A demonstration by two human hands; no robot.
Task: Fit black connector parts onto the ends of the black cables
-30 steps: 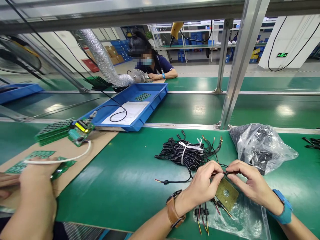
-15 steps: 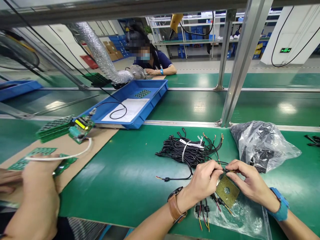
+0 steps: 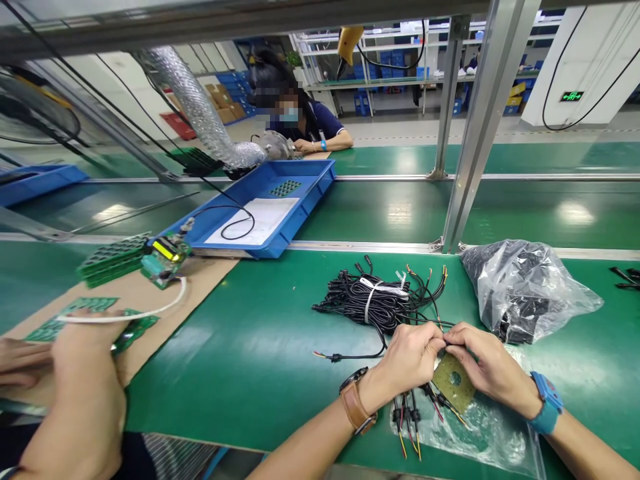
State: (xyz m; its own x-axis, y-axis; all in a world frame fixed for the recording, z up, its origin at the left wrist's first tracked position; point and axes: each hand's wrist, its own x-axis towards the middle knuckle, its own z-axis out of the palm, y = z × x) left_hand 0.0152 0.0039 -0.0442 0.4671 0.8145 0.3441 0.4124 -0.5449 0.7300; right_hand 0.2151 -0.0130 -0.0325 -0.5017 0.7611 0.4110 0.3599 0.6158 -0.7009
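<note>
My left hand (image 3: 413, 357) and my right hand (image 3: 493, 360) meet fingertip to fingertip, both pinching a thin black cable (image 3: 447, 338). The gripped stretch is mostly hidden by my fingers. Just beyond them lies a tied bundle of black cables (image 3: 367, 300) with bare coloured wire ends. Under my hands is a yellowish square plate (image 3: 454, 381) with a round hole. It rests on a flat clear plastic bag (image 3: 493, 433). Several short cable ends (image 3: 407, 417) with black fittings and red and yellow wires lie below my left hand.
A clear bag of black parts (image 3: 530, 293) sits behind my right hand. At left, a co-worker's arm (image 3: 85, 387) works over green circuit boards (image 3: 75, 317) on cardboard. A blue tray (image 3: 280, 243) and a metal post (image 3: 480, 133) stand beyond. Another person sits across the bench.
My right hand has shifted slightly left, closer to my left hand, and its fingertips now cover the wire end that showed before. The bundle and plate lie as before.
</note>
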